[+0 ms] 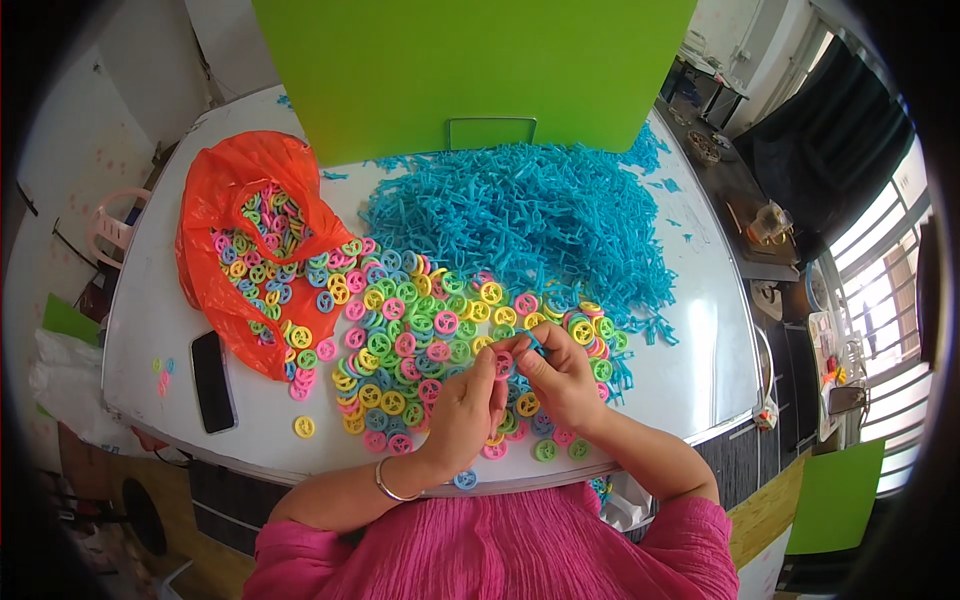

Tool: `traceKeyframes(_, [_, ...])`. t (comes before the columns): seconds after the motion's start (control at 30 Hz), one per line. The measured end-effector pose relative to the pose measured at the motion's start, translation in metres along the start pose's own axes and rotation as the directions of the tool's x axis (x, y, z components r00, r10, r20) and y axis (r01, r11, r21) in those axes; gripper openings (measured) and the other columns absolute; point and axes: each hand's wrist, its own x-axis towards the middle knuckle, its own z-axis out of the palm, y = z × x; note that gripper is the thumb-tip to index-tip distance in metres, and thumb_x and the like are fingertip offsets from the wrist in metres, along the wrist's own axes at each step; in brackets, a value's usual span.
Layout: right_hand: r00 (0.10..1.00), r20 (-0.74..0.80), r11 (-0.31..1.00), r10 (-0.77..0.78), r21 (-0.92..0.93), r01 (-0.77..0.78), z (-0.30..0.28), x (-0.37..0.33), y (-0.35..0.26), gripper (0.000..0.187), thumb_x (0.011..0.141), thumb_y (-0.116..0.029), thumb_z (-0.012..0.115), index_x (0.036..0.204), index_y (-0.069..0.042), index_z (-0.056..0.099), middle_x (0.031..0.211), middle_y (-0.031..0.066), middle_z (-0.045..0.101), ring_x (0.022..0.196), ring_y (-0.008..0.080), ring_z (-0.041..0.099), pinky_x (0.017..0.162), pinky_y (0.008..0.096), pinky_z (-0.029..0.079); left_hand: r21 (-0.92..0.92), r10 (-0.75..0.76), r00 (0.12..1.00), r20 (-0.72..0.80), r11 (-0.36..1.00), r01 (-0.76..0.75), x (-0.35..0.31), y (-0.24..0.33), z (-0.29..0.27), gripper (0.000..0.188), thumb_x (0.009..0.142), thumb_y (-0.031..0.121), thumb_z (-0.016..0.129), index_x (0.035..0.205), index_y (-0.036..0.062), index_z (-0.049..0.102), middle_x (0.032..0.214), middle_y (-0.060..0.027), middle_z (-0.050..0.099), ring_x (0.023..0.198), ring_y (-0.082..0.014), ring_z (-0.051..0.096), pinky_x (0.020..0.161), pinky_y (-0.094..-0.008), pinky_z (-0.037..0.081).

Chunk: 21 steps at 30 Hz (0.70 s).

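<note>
Fingers of my left hand [468, 405] and right hand [562, 375] pinch one pink plastic ring [503, 362] with a blue plastic stick [530, 341]. Its axis is too small to tell. Behind it lie flat, smooth rings [410, 330] and thin blue sticks [520, 215].

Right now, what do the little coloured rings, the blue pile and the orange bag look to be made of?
The rings look like moulded plastic: flat, identical, pastel colours, dull sheen. The blue pieces also seem plastic: thin stick shapes of one even colour. The orange bag looks like thin plastic film, crumpled, glossy and slightly see-through.

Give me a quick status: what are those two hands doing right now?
Left hand and right hand together pinching a pink ring and a blue plastic piece. Loose coloured rings crowd the table around them.
</note>
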Motion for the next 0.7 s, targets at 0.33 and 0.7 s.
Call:
traceKeyframes(0.33, [0.992, 0.019, 0.989, 0.122, 0.081, -0.123, -0.008, -0.002, -0.006, 0.009, 0.093, -0.006, 0.060, 0.101, -0.002, 0.058, 0.107, 0.0128, 0.065, 0.100, 0.0171, 0.060, 0.087, 0.0298, 0.048, -0.017, -0.059, 0.996, 0.069, 0.998, 0.060, -0.002, -0.001, 0.001, 0.047, 0.105, 0.038, 0.032, 0.135, 0.0075, 0.050, 0.060, 0.0032, 0.039, 0.045, -0.0053, 0.032, 0.042, -0.0224, 0.030])
traceKeyframes(0.7, [0.950, -0.137, 0.957, 0.279, 0.119, -0.264, -0.003, -0.008, -0.017, 0.012, 0.091, -0.009, 0.064, 0.100, -0.001, 0.065, 0.099, 0.0071, 0.067, 0.090, 0.0148, 0.065, 0.079, 0.0311, 0.056, 0.232, -0.044, 0.999, -0.007, 0.972, 0.044, -0.001, -0.011, -0.001, 0.052, 0.103, 0.040, 0.037, 0.068, 0.0048, 0.051, 0.056, 0.0006, 0.045, 0.046, -0.0061, 0.039, 0.042, -0.0229, 0.031])
